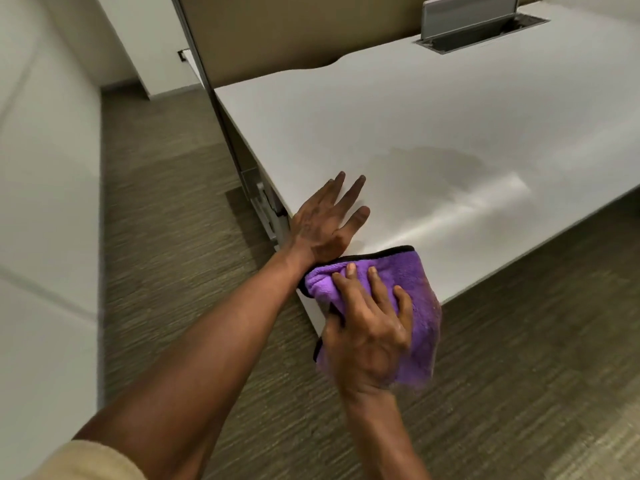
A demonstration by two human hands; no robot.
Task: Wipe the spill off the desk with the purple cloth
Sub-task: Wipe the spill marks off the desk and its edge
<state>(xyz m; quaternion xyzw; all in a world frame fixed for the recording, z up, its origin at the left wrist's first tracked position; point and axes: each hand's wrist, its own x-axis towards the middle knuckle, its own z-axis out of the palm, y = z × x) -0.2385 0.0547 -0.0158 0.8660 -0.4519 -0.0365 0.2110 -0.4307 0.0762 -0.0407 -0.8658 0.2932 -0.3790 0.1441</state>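
Here the right hand (369, 327) has its grip bunched round the purple cloth (408, 289) at the tabletop's (346, 126) near corner, half of it hanging off the edge, while the left hand (323, 225) rests flat, fingers spread. The plush, black-edged cloth sits well short of the faint grey spill (446, 168), so a short stroke could miss it, or a bunched fold might only smear it.

We see striped carpet (166, 237) underfoot, a tan partition (277, 32) ahead and an open grey cable hatch (485, 29) beyond.
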